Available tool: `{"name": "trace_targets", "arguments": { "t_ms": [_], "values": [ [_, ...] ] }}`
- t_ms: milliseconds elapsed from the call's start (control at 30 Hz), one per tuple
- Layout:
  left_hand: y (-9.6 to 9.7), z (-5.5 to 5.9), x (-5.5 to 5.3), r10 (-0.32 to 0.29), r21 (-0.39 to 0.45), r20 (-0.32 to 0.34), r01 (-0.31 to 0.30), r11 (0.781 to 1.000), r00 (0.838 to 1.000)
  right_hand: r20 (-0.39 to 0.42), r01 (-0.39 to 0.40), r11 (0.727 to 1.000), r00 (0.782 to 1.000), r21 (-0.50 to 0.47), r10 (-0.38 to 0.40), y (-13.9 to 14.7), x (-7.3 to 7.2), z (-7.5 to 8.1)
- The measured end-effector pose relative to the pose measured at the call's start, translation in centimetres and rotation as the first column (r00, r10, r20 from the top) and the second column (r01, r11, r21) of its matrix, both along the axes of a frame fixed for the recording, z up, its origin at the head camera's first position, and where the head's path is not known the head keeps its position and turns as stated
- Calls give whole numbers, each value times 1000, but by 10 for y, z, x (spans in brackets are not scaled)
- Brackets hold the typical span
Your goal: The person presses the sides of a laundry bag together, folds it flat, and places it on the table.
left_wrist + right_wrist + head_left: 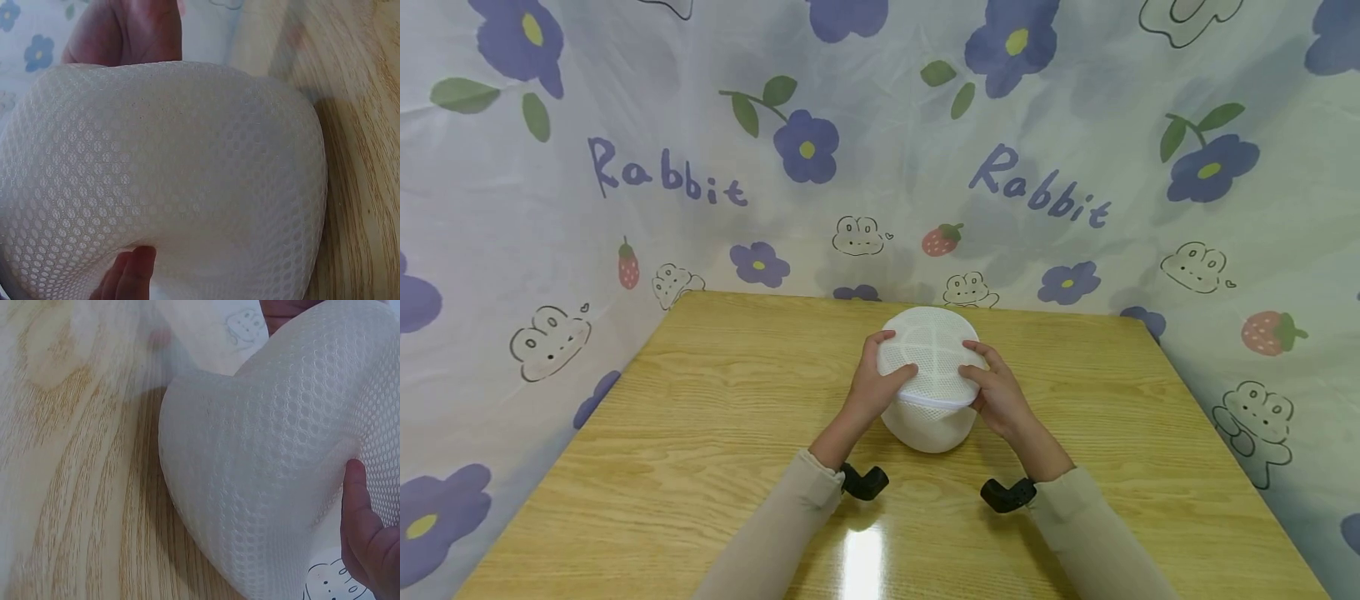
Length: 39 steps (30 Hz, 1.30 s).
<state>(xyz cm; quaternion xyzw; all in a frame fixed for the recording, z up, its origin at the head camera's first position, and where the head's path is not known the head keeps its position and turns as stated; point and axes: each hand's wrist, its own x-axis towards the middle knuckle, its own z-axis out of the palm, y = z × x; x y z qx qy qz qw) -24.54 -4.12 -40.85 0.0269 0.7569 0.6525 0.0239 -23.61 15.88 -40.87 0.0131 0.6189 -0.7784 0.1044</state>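
Observation:
A rounded white mesh laundry bag (931, 354) stands on the wooden table, its domed top facing up. A pale zipper band (936, 402) runs across its near side. My left hand (872, 385) grips the bag's left side, thumb on top. On the opposite side my right hand (1002, 398) holds it, with its thumb over the upper face. Fingertips (139, 269) dent the soft mesh in the left wrist view. In the right wrist view, a finger (355, 487) presses into a fold of the wall. The bag's contents are hidden.
The wooden table (737, 417) reaches back to a fabric backdrop (880, 175) printed with flowers and rabbits, which also hangs along both sides. Black wrist devices (865, 483) sit at the cuffs of both beige sleeves (782, 533).

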Motion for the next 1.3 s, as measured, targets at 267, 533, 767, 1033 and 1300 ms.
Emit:
{"name": "trace_targets", "arguments": {
  "t_ms": [267,533,767,1033,1300],
  "values": [
    [-2,-3,-3,-3,-26,6,3,1000,1000,-2,-17,1000,1000,1,17,-1,0,0],
    [-2,-3,-2,-22,-8,4,22,1000,1000,-9,-38,999,999,16,38,-2,-2,-1],
    [-2,0,-1,-34,-2,4,34,999,999,-3,-36,999,999,18,36,-3,-2,1],
    [-3,0,-2,-37,-13,12,37,999,999,1,-37,999,999,21,37,-4,-2,3],
    [-3,-4,-4,-50,12,-4,50,999,999,8,-30,999,1000,23,30,-4,-4,2]
  ]
}}
